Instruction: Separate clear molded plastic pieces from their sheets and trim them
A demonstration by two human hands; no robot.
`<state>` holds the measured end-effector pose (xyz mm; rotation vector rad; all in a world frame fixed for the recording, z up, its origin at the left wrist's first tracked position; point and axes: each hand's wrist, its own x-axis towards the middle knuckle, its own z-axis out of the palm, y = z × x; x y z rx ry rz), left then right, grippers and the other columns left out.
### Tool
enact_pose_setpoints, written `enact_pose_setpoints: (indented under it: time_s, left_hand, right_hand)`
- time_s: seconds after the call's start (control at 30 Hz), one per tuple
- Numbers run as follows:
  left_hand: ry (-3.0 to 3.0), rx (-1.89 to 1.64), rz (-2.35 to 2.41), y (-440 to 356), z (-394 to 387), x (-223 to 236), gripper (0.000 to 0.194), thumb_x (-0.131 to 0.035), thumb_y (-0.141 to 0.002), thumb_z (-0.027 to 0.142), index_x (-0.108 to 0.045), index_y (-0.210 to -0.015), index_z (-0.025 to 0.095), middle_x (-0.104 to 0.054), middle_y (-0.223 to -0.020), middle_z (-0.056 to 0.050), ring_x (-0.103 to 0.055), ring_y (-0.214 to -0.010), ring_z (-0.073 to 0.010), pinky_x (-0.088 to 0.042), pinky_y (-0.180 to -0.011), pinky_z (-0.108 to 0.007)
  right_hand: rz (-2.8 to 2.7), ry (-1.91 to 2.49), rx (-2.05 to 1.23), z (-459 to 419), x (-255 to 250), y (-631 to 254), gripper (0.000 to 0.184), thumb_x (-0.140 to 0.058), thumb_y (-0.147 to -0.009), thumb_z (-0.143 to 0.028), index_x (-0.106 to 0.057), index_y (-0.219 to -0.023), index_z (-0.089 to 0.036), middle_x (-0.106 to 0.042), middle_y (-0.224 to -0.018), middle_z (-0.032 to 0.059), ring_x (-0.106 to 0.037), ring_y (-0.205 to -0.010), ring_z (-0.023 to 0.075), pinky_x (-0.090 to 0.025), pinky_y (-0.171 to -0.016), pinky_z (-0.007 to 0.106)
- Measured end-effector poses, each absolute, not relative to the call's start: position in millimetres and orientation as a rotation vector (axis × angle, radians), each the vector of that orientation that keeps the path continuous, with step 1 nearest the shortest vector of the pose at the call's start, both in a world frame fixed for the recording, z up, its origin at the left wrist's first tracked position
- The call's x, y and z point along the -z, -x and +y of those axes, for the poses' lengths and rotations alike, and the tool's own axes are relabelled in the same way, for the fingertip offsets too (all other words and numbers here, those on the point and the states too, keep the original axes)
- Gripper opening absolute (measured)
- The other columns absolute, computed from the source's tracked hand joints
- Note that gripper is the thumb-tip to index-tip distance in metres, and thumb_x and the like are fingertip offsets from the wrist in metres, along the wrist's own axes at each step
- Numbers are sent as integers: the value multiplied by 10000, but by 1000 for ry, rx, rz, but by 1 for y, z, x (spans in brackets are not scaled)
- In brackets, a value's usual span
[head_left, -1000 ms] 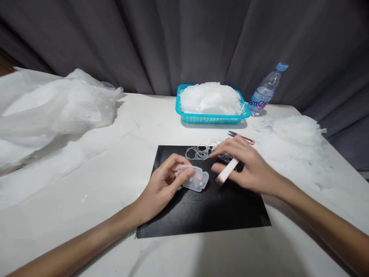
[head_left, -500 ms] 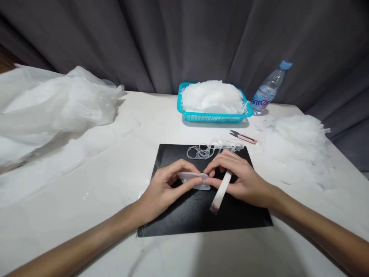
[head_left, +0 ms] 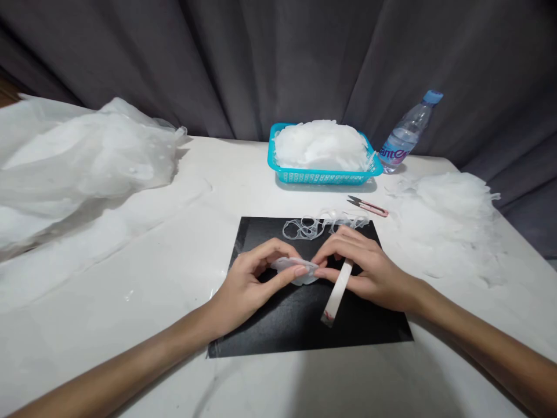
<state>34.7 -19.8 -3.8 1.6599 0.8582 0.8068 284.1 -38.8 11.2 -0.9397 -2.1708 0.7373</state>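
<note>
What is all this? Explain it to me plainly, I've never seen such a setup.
No robot here: a person works bare-handed, and the view comes from a camera worn on their head, facing forward and down. The left hand pinches a small translucent piece; the right hand seems to touch it too, while holding a narrow white strip. Below is a black mat on a white table. Around lie tangled clear strands, pink-handled thread snips, a blue basket heaped with white pieces, and a water bottle.

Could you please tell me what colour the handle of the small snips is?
The handle is pink, seen best in the head view.
</note>
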Motion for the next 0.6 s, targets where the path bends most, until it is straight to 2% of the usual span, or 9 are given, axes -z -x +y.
enact_pose_setpoints:
  time_s: [0.07, 0.33, 0.47, 0.6]
  left_hand:
    - [-1639, -812, 843, -35, -21, 4, 126, -757, -978, 313, -734, -1019, 196, -793, -940, -35, -757, -868, -178, -583, -798, -277]
    - [-1637, -819, 848, -37, -22, 1, 82, -763, -970, 284, -772, -966, 202, -784, -841, -6, -715, -741, -135, -558, -688, -228]
    - [-1672, -846, 895, -36, -23, 2, 73, -779, -963, 293, -795, -982, 224, -807, -886, -2, -735, -783, -141, -565, -725, -225]
    - [-1727, -882, 881, -37, -25, 1, 42, -774, -964, 255, -800, -979, 226, -825, -939, -5, -764, -853, -154, -577, -789, -229]
  right_hand:
    - [-2166, 947, -734, -38, -13, -285, 38, -687, -1032, -250, -694, -1050, -216, -718, -927, 29, -588, -895, 187, -484, -825, 333]
    - [-2077, 970, -806, -37, -15, -284, 68, -725, -1006, -286, -722, -1001, -217, -723, -885, 24, -622, -854, 184, -501, -795, 323]
    - [-2003, 1269, -949, -28, -15, -299, 127, -680, -1026, -329, -722, -1011, -210, -742, -901, 16, -664, -821, 172, -485, -733, 292]
    - [-2108, 1603, -903, -22, -22, -317, 282, -616, -1046, -427, -733, -927, -200, -715, -782, 11, -619, -673, 171, -413, -606, 294]
